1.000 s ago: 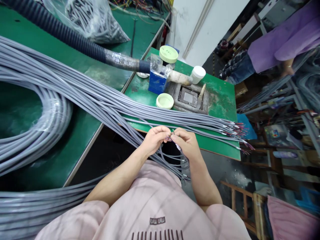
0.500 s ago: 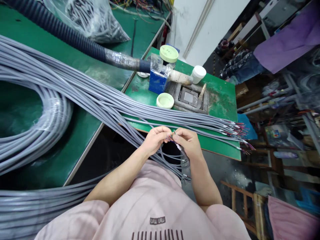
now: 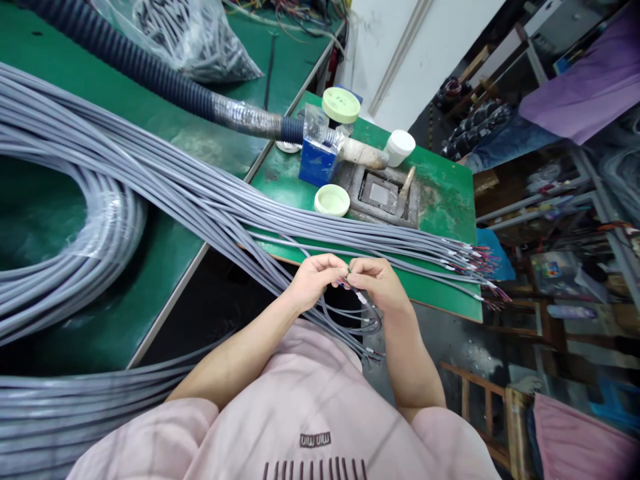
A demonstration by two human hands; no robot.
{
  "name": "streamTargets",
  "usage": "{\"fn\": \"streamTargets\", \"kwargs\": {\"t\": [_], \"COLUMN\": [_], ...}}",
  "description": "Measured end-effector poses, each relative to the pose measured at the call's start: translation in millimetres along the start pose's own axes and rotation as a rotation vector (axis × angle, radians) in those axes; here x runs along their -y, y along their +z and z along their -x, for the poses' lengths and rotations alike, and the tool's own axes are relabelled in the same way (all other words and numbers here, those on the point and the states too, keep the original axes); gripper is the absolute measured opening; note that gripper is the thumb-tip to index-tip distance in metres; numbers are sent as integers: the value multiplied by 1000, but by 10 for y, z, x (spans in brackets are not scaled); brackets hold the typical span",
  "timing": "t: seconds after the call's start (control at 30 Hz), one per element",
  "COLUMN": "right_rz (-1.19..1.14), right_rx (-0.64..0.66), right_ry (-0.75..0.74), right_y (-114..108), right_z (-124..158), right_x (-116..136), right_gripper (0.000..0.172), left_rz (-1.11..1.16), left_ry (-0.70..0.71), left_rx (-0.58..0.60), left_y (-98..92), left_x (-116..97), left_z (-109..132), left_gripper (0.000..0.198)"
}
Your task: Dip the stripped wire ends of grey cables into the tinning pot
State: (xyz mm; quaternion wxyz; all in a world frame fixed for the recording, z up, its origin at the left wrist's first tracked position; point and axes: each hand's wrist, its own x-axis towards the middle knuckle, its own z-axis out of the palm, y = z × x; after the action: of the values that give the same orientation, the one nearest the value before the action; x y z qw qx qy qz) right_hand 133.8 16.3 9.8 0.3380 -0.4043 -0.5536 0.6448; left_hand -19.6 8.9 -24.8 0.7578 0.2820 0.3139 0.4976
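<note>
My left hand (image 3: pixel 320 280) pinches the thin coloured wires (image 3: pixel 346 283) at the stripped end of a grey cable. Close against it, my right hand (image 3: pixel 375 280) is also closed in a pinch on the wires, thumb and index finger together. A white band (image 3: pixel 361 298) sits where the wires leave the grey cable (image 3: pixel 373 313), which curves down below my right hand. The exact wire tips are largely hidden by my fingers. Just beyond my hands, a bundle of grey cables (image 3: pixel 320 227) runs across the green bench, ending in coloured wire ends (image 3: pixel 483 260) at the right.
Behind the bundle stand a solder pot (image 3: pixel 383 193) with a scraper, a pale green lid (image 3: pixel 332 201), a white jar (image 3: pixel 399 147) and a blue box (image 3: pixel 317 160) under a black hose (image 3: pixel 165 83). A taped cable coil (image 3: pixel 107 227) lies left. Other cables hang below my hands.
My fingertips have drawn closer together over the wires, and the white band sits slightly lower and further right. The camera view has shifted a little.
</note>
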Motion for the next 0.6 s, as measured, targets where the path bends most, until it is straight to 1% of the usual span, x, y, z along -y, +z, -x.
{"fn": "streamTargets", "kwargs": {"t": [0.37, 0.6], "right_rz": [-71, -27], "right_rx": [36, 41], "right_ry": [0, 16], "right_y": [-35, -41], "right_z": [-14, -5], "right_x": [-47, -25], "right_gripper": [23, 27], "left_rz": [-44, -46], "left_ry": [53, 45], "left_rx": [-5, 8], "left_y": [-21, -28], "left_x": [31, 46], "left_z": [3, 6], "left_gripper": [29, 27]}}
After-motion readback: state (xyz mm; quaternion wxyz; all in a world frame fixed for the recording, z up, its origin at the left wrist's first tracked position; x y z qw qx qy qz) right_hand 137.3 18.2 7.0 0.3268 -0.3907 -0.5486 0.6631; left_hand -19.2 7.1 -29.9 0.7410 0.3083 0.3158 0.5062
